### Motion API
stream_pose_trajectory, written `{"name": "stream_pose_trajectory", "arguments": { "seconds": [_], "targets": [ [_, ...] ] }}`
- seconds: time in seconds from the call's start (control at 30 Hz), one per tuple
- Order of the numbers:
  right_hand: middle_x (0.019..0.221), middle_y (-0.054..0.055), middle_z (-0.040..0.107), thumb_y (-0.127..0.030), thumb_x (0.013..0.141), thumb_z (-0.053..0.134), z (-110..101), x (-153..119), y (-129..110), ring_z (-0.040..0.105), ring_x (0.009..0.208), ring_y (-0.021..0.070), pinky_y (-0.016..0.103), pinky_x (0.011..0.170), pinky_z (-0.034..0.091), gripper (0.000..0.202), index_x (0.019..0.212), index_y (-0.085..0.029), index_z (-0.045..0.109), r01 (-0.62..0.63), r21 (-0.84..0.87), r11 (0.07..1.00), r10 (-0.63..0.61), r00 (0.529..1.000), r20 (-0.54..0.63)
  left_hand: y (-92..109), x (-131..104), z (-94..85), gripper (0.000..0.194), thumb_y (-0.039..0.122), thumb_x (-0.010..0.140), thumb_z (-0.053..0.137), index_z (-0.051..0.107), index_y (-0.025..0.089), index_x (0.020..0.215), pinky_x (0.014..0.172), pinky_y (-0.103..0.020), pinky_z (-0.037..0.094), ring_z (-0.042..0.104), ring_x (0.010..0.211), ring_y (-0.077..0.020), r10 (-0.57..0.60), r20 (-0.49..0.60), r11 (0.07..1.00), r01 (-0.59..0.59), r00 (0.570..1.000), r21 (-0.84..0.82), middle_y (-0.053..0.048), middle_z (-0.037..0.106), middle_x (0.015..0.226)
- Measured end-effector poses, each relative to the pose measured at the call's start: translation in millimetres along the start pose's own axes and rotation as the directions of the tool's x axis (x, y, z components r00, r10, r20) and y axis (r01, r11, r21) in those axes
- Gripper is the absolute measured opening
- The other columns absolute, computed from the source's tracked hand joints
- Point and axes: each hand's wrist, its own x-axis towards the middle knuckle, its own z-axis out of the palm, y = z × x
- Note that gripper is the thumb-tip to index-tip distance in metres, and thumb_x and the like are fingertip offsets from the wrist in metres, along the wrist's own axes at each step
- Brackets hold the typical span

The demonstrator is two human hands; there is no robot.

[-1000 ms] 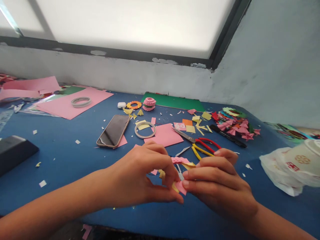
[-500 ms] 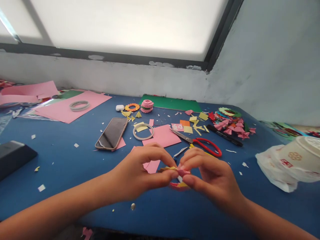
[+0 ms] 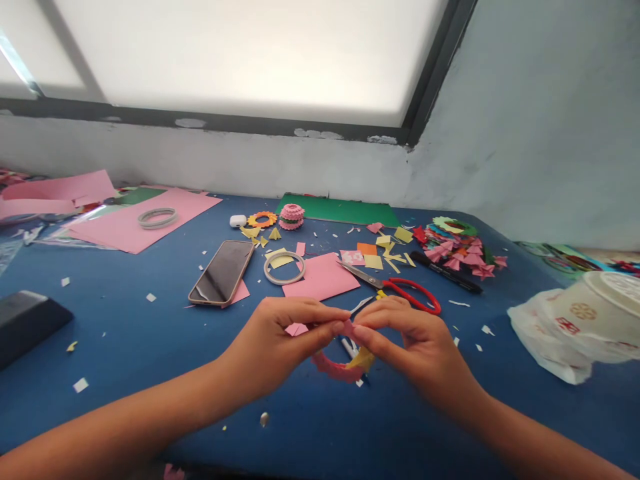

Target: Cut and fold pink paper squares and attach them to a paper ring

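Between my two hands is a folded paper ring (image 3: 338, 371), mostly pink with a yellow stretch on its right side. My left hand (image 3: 293, 340) pinches its top edge between thumb and fingers. Right beside that, my right hand (image 3: 407, 340) pinches the same edge, the fingertips of both hands almost touching. The ring hangs tilted below the fingers, a little above the blue table (image 3: 300, 440). Parts of its upper rim are hidden by the fingers. Just beyond my right hand lie red-handled scissors (image 3: 413, 293), blades pointing left.
A phone (image 3: 223, 273), a tape roll (image 3: 284, 268) and pink paper (image 3: 320, 277) lie ahead. Yellow folded pieces (image 3: 253, 233) and an orange paper ring (image 3: 263, 220) are farther back. At right are a black marker (image 3: 447, 272), stacked paper rings (image 3: 457, 243) and a bagged paper cup (image 3: 575, 313).
The ring has turned in my hands: the pinched spot now looks pink rather than yellow and pink, and more of the loop shows below. Both hands stay close together.
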Motion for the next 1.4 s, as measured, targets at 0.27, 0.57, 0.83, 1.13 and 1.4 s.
{"name": "stream_pose_trajectory", "arguments": {
  "seconds": [0.27,0.57,0.83,1.13,1.4],
  "targets": [
    [0.08,0.002,0.068,-0.032,0.082,0.059,-0.6,4.2,5.7,0.062,0.078,0.0179,0.034,0.072,0.048,0.015,0.074,-0.024,0.069,0.021,-0.058,0.998,-0.019,0.999,0.037,-8.9,0.4,3.8,0.014,0.023,0.077,0.066,0.07,0.017,0.089,0.063,-0.024,0.055,0.065,0.07,-0.015,-0.067,0.025,0.997,0.066,0.997,0.046,-0.003,0.071,0.079],
    [0.097,0.006,0.064,-0.041,0.067,0.072,-2.9,5.5,15.1,0.064,0.086,0.0201,0.034,0.073,0.055,0.045,0.105,-0.022,0.057,-0.327,0.26,0.909,0.313,0.945,0.093,-14.2,6.4,3.9,0.014,0.024,0.077,0.066,0.062,0.014,0.085,0.059,-0.021,0.052,0.065,0.065,-0.0119,-0.146,-0.085,0.951,0.117,0.986,-0.286,0.0,0.066,0.071],
    [0.085,0.0,0.069,-0.035,0.077,0.065,-1.2,11.4,17.9,0.068,0.078,0.0174,0.032,0.076,0.054,0.018,0.09,-0.023,0.064,-0.321,0.393,0.862,0.276,0.946,0.168,-19.3,8.4,0.9,0.019,0.024,0.075,0.069,0.055,0.015,0.085,0.071,-0.022,0.051,0.062,0.078,-0.0108,-0.161,-0.094,0.935,0.121,0.983,-0.334,0.0,0.062,0.081],
    [0.075,0.001,0.071,-0.034,0.082,0.059,-3.4,9.1,11.1,0.067,0.072,0.0153,0.025,0.068,0.051,0.019,0.092,-0.019,0.067,-0.319,0.177,0.931,0.266,0.926,0.269,-22.0,6.9,-4.1,0.03,0.039,0.079,0.062,0.066,0.017,0.099,0.055,-0.022,0.047,0.06,0.067,-0.0139,-0.231,0.065,0.964,0.237,0.971,-0.118,-0.005,0.067,0.083],
    [0.066,-0.001,0.068,-0.036,0.085,0.054,-2.2,6.8,13.7,0.065,0.065,0.0136,0.022,0.063,0.047,0.021,0.08,-0.019,0.065,-0.248,0.075,0.966,0.222,0.94,0.26,-19.9,8.6,-4.1,0.022,0.034,0.078,0.064,0.073,0.019,0.092,0.045,-0.016,0.038,0.052,0.052,-0.0088,-0.184,0.044,0.983,0.183,0.982,0.026,0.0,0.064,0.059]
  ]
}}
